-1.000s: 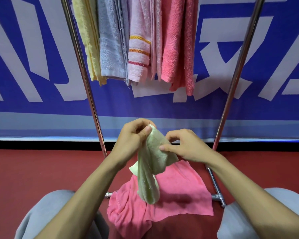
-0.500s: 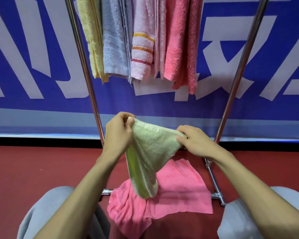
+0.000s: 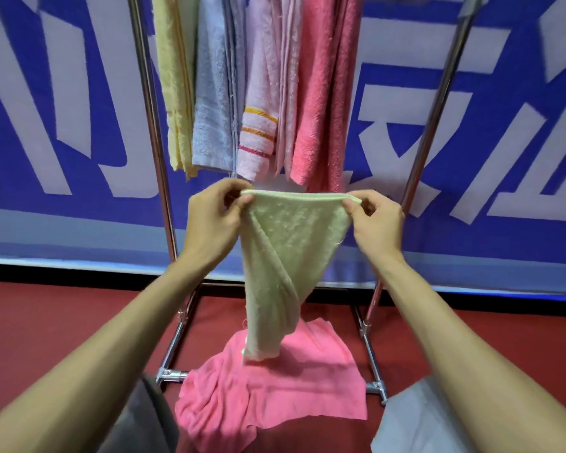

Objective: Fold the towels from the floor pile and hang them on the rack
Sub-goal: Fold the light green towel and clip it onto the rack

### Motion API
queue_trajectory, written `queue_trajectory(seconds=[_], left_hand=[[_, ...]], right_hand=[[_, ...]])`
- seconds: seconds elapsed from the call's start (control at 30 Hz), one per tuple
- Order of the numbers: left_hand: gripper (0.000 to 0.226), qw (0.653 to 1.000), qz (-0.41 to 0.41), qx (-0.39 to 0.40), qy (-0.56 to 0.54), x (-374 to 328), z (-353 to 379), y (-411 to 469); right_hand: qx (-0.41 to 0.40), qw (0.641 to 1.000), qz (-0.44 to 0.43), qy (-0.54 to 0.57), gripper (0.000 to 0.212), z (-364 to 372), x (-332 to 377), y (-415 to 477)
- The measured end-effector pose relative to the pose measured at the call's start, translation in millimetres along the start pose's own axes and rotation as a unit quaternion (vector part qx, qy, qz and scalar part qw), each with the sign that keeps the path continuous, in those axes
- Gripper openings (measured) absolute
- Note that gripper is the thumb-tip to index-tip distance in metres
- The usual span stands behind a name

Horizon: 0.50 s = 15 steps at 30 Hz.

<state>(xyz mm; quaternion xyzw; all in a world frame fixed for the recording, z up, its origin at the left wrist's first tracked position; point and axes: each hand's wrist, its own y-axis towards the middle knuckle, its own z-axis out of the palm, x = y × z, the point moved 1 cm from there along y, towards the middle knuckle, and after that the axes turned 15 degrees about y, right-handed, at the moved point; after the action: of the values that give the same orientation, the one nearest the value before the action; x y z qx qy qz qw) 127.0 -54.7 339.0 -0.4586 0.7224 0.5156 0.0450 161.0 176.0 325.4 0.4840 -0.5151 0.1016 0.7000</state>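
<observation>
A pale green towel point(image 3: 288, 253) hangs in the air in front of me, its top edge stretched flat between both hands and its lower part twisted into a narrow tail. My left hand point(image 3: 214, 214) pinches the top left corner, and my right hand point(image 3: 374, 220) pinches the top right corner. Under it a pink towel point(image 3: 268, 387) lies crumpled on the red floor. The metal rack point(image 3: 147, 119) stands right behind, with several towels hanging on it: a yellow towel point(image 3: 177, 93), a light blue towel point(image 3: 213, 103), a striped pale pink towel point(image 3: 262, 125) and a coral towel point(image 3: 324, 103).
The rack's right post point(image 3: 432, 116) and its floor feet point(image 3: 373, 358) frame the pink towel. A blue and white banner point(image 3: 490, 152) covers the wall behind. My knees in grey trousers point(image 3: 409, 423) sit at the bottom edge. Red floor point(image 3: 62, 322) spreads left and right.
My hands have moved apart and upward, pulling the green towel's top edge from a bunched grip into a straight line. The view has also tilted up a little.
</observation>
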Motion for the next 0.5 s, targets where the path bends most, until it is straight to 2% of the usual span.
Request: queue_trajectory(seconds=[0.13, 0.27, 0.37, 0.5], left_hand=[[0.009, 1.0, 0.008, -0.027, -0.009, -24.0, -26.3, 45.2], [0.013, 0.993, -0.006, -0.065, -0.101, -52.4, -58.5, 83.6], [0.012, 0.992, -0.022, -0.072, -0.097, -70.2, -76.0, 108.9], [0.017, 0.992, -0.013, -0.039, -0.115, -90.3, -91.7, 128.3]], right_hand=[[-0.035, 0.997, -0.071, 0.021, 0.01, 9.8, 54.3, 32.6], [-0.107, 0.983, -0.145, 0.046, 0.008, 21.6, 108.6, 52.7], [-0.113, 0.982, -0.137, 0.066, 0.005, 28.0, 135.4, 69.8], [-0.14, 0.98, -0.129, 0.052, 0.011, 22.0, 156.6, 83.4]])
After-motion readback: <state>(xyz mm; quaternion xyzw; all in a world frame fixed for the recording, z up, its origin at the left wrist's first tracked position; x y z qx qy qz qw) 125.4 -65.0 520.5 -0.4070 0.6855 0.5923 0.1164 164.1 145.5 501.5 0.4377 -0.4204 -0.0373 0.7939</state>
